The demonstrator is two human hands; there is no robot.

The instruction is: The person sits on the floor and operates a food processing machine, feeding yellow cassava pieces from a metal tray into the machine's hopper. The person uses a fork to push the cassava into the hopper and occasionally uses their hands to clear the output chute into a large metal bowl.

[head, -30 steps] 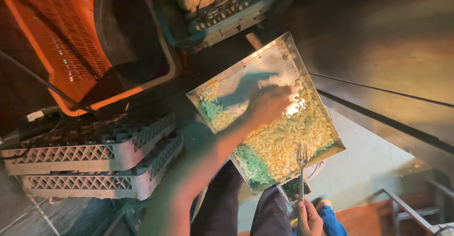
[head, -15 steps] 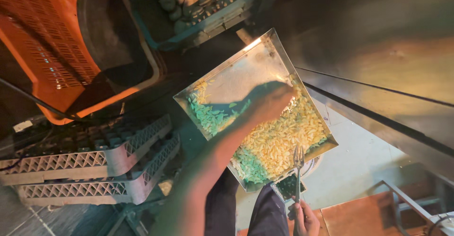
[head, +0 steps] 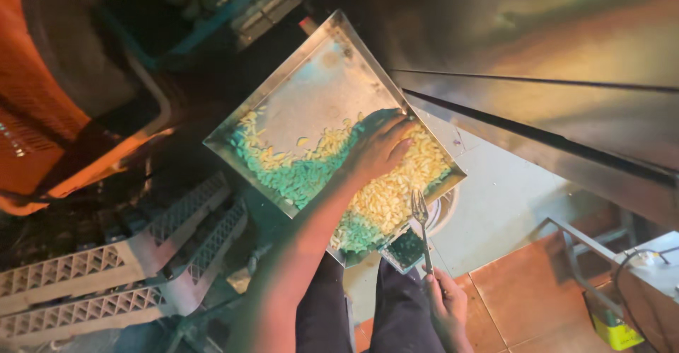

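Observation:
A square steel tray (head: 311,91) sits tilted in the middle of the view. Pale yellow peeled pieces (head: 399,197) are heaped in its lower half, some tinted green by the light, and its upper half is bare metal. My left hand (head: 382,148) lies palm down on the heap near the tray's right rim, fingers curled over the pieces. Below the tray, my right hand (head: 449,307) holds a metal fork (head: 421,215) upright, with its tines at the tray's lower edge.
An orange crate (head: 42,77) stands at the left, with stacked grey dish racks (head: 106,282) below it. A teal crate (head: 212,6) is at the top. A steel surface (head: 537,56) runs along the right. Underfoot are a floor drain (head: 442,211) and orange tiles (head: 537,296).
My left hand has dragged the pieces down the tray, so more bare metal shows at the top. The fork in my right hand has stayed below the tray.

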